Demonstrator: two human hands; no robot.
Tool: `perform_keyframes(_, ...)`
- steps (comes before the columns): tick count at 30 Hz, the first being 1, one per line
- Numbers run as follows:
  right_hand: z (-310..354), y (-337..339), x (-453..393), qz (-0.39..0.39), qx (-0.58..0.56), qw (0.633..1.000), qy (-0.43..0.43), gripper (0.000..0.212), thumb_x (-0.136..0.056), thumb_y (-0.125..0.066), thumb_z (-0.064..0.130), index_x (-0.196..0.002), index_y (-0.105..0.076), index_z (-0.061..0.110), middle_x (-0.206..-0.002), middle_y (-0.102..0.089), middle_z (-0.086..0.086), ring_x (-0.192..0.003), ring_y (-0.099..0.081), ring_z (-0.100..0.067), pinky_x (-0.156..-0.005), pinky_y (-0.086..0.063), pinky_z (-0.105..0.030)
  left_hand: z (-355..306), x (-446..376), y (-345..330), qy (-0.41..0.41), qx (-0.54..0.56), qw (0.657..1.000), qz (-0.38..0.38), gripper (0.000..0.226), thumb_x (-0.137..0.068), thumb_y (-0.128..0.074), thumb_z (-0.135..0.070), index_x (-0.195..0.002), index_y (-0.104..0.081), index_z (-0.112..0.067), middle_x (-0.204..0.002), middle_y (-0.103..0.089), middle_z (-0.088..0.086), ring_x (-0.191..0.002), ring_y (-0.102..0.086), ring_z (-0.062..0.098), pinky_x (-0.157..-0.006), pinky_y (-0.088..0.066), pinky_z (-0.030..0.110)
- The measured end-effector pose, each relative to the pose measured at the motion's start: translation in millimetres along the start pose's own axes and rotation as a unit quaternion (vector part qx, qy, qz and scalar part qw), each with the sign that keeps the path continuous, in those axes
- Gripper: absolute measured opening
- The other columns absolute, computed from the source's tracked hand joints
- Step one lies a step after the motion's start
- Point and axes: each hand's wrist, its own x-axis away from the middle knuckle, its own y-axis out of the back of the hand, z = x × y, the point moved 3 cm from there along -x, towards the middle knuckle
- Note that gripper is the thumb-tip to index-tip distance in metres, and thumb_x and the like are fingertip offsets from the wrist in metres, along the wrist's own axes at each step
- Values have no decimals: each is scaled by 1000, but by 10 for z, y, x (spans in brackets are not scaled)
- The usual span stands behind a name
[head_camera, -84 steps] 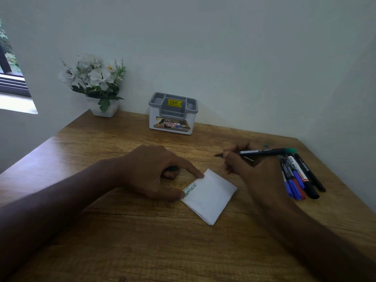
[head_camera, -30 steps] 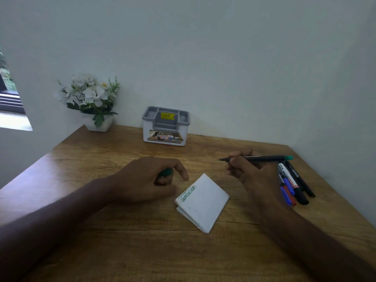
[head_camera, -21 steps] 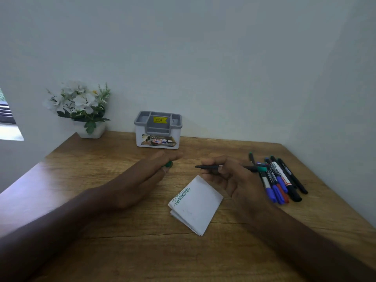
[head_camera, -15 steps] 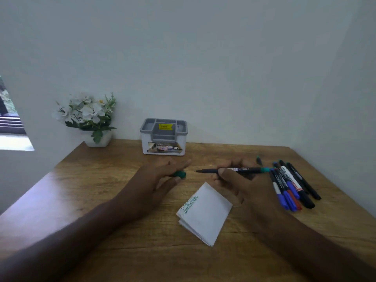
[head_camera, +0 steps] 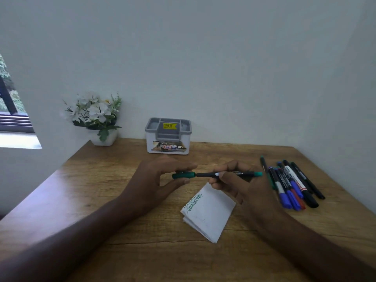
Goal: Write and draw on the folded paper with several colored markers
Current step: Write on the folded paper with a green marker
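Note:
A folded white paper lies on the wooden desk, with green scribbled writing near its upper left edge. Above it my right hand grips a black marker with a green end, held level. My left hand pinches the green cap between thumb and fingers. The cap sits over the marker's tip end. A bunch of several markers, blue, red and black, lies on the desk to the right.
A grey and white organiser box stands at the back against the wall. A white pot of white flowers sits at the back left corner. Walls close the desk at the back and right. A window is at far left.
My left hand left the paper and rose with the green cap. Both hands came together above the paper, and the cap now meets the marker's tip.

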Motion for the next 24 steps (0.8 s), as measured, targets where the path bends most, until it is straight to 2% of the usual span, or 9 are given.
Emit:
perform_keyframes(4,8,-20,12,10,61,998,19,9,-90,-73,4,-97,-79,8,-91,-82,-9,-86,-80,-22,-81,-66,-30,36,6,-30,-19,-15,1000,-4,42,-88,-79,-30,-129,-72,-32,-118,-75,-18,-107,-68,-3,-89,-55,18)
perform_keyframes(7,-12,-49,9,24,167,985,47,11,-86,-80,21,-97,-81,20,-92,-83,6,-89,-78,-10,-80,-63,-25,44,-1,-61,-37,-59,998,-2,41,-86,-81,-33,-125,-75,-26,-113,-76,-13,-97,-69,-2,-83,-57,18)
perform_keyframes(10,-11,-98,23,39,246,965,85,13,-83,-82,30,-96,-82,34,-94,-79,25,-96,-70,6,-74,-55,-11,64,-21,-91,-46,-95,994,11,34,-90,-75,-35,-123,-76,-24,-110,-75,-10,-98,-66,2,-79,-58,25)
perform_keyframes(13,-19,-89,19,10,271,958,96,12,-83,-83,34,-90,-79,43,-92,-74,37,-94,-67,14,-70,-51,-6,55,-29,-110,-60,-159,985,7,34,-95,-62,-44,-118,-78,-26,-101,-74,-11,-96,-55,12,-67,-53,37)
perform_keyframes(17,-50,-89,14,0,260,961,96,9,-84,-83,34,-91,-80,39,-91,-76,33,-92,-68,12,-68,-52,-7,43,-15,-159,-77,-175,982,-8,40,-98,-50,-50,-111,-79,-25,-92,-70,-10,-87,-51,13,-58,-50,39)
perform_keyframes(20,-35,-100,34,-3,252,960,119,11,-84,-83,31,-90,-79,38,-89,-76,34,-90,-70,12,-70,-53,-7,16,-23,-180,-79,-166,983,-16,35,-98,-53,-44,-109,-79,-23,-90,-67,-8,-83,-50,11,-57,-47,35)
perform_keyframes(24,-49,-126,45,-4,261,957,126,11,-84,-84,29,-94,-83,31,-90,-80,22,-88,-73,5,-72,-56,-12,-3,-23,-203,-82,-165,983,7,29,-98,-59,-40,-109,-80,-23,-92,-72,-7,-82,-58,11,-60,-52,36)
